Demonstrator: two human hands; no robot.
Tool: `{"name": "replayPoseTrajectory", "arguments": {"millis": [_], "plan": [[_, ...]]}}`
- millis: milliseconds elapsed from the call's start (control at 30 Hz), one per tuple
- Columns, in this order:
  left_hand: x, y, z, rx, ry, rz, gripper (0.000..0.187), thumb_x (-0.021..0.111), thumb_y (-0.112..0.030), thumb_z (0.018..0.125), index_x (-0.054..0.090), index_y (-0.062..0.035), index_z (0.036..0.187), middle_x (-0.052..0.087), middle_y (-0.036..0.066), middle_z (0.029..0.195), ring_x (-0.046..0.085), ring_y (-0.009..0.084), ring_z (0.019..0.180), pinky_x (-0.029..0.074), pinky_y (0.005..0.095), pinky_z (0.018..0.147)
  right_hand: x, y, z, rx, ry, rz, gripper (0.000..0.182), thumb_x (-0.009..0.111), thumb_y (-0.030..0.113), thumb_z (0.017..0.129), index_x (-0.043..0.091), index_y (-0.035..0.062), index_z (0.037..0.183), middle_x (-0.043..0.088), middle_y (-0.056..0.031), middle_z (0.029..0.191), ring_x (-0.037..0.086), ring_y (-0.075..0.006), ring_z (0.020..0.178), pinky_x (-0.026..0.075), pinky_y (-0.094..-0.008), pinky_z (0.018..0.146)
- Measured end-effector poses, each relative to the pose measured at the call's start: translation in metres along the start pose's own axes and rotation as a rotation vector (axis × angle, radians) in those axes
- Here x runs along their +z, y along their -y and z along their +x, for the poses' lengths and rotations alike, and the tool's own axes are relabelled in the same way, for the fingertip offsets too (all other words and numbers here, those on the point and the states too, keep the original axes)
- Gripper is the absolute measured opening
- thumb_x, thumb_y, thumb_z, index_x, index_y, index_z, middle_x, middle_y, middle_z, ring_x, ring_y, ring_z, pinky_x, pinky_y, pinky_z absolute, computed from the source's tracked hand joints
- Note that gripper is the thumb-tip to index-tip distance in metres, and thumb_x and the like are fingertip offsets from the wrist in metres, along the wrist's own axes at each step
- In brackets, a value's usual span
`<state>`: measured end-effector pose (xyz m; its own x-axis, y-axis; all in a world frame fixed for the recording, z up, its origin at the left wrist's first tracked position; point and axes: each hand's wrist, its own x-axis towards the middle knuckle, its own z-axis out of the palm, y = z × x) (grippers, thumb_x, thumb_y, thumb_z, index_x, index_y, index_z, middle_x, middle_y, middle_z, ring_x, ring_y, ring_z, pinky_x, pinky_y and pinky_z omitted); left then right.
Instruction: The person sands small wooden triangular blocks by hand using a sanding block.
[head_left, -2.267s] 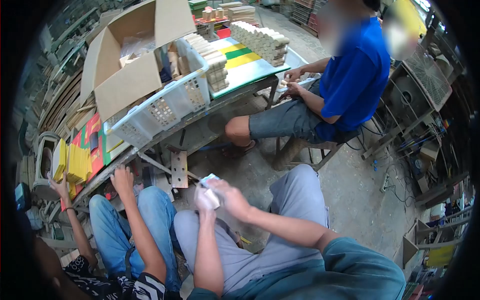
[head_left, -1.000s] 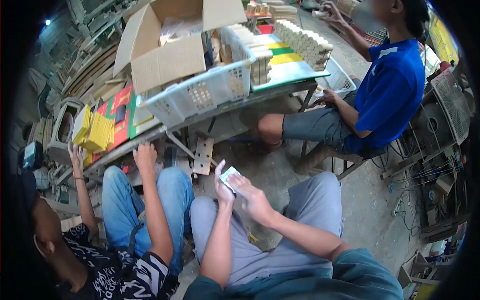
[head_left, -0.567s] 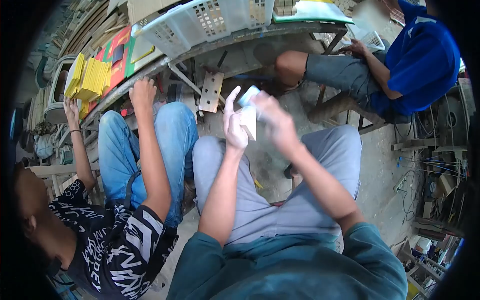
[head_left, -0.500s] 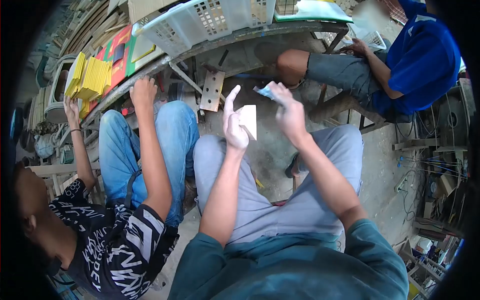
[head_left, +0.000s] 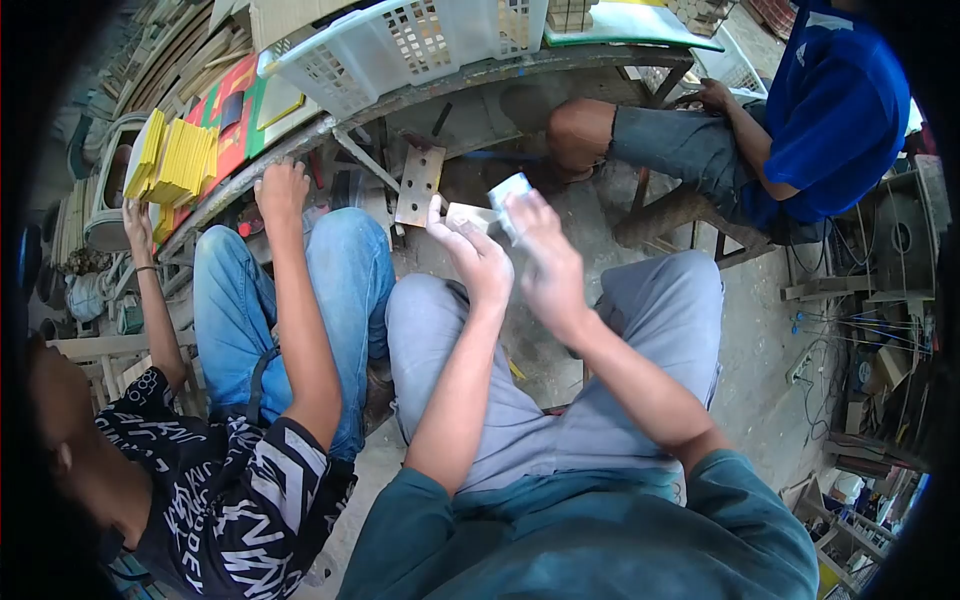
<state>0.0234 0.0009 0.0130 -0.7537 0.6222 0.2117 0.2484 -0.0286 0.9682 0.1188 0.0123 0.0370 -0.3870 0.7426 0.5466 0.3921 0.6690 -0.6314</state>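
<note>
In front of my knees, my left hand [head_left: 480, 265] is closed round a small pale wooden block [head_left: 468, 214], dusty white about the fingers. My right hand [head_left: 548, 262], somewhat blurred, grips a folded piece of sandpaper [head_left: 512, 188] with a pale blue-white back. The sandpaper is close to the right end of the block; whether they touch is hard to tell. Part of the block is hidden behind my left fingers.
A co-worker in patterned black [head_left: 230, 490] sits at my left, another in blue [head_left: 840, 120] at right. Ahead, a bench holds a white plastic crate [head_left: 380, 60] and yellow stacked pieces [head_left: 185, 160]. A board with holes [head_left: 421, 185] stands below it.
My right hand has moved left, bringing the sandpaper to the block. My left hand has tilted the block from upright to nearly flat and turned its back up.
</note>
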Motion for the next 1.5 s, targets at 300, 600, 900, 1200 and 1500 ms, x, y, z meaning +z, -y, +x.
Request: {"name": "replayPoseTrajectory", "arguments": {"millis": [300, 600, 900, 1200, 1500], "plan": [[-0.006, 0.025, 0.007, -0.077, -0.097, -0.352, 0.035, 0.029, -0.026, 0.104, 0.036, -0.012, 0.135, 0.043, 0.011, 0.13, 0.049, 0.0224, 0.114, 0.047, 0.0356, 0.093, -0.008, -0.021, 0.006, 0.044, -0.064, 0.014, 0.065, 0.047, -0.018, 0.065, 0.057, 0.0018, 0.126, 0.057, -0.0159, 0.129, 0.047, -0.037, 0.127, 0.038, -0.0422, 0.106], [-0.004, 0.033, 0.008, -0.162, -0.013, -0.467, 0.036, 0.025, -0.021, 0.104, 0.048, -0.0001, 0.122, 0.051, 0.013, 0.12, 0.047, 0.0218, 0.114, 0.034, 0.0348, 0.102, 0.001, -0.024, 0.001, -0.105, 0.072, -0.048, 0.052, 0.052, -0.008, 0.072, 0.065, 0.0091, 0.119, 0.06, -0.0104, 0.127, 0.05, -0.0336, 0.125, 0.036, -0.0462, 0.106], [-0.007, 0.02, 0.005, -0.253, 0.011, -0.568, 0.035, 0.028, -0.024, 0.101, 0.05, -0.0009, 0.116, 0.056, 0.012, 0.102, 0.057, 0.0198, 0.09, 0.049, 0.0344, 0.08, -0.002, -0.032, 0.001, -0.002, 0.152, -0.025, 0.059, 0.053, -0.014, 0.067, 0.064, 0.0093, 0.12, 0.063, -0.0114, 0.122, 0.052, -0.0318, 0.123, 0.034, -0.0433, 0.109], [-0.023, 0.025, 0.016, -1.14, 0.365, -1.204, 0.04, 0.036, -0.041, 0.095, 0.06, -0.009, 0.095, 0.051, 0.007, 0.068, 0.045, 0.0144, 0.045, 0.031, 0.0257, 0.032, -0.003, -0.036, 0.007, -0.243, 0.142, 0.084, 0.058, 0.052, -0.012, 0.066, 0.066, 0.0119, 0.118, 0.063, -0.0083, 0.123, 0.053, -0.0312, 0.123, 0.03, -0.0511, 0.109], [-0.034, 0.018, 0.025, -1.285, 0.465, -1.165, 0.045, 0.04, -0.041, 0.094, 0.057, -0.0039, 0.112, 0.063, 0.014, 0.079, 0.057, 0.0178, 0.047, 0.044, 0.025, 0.035, -0.012, -0.027, 0.006, -0.373, 0.188, 0.079, 0.057, 0.053, -0.013, 0.064, 0.07, 0.0167, 0.109, 0.067, -0.0054, 0.116, 0.056, -0.0256, 0.12, 0.026, -0.0489, 0.112]]}}
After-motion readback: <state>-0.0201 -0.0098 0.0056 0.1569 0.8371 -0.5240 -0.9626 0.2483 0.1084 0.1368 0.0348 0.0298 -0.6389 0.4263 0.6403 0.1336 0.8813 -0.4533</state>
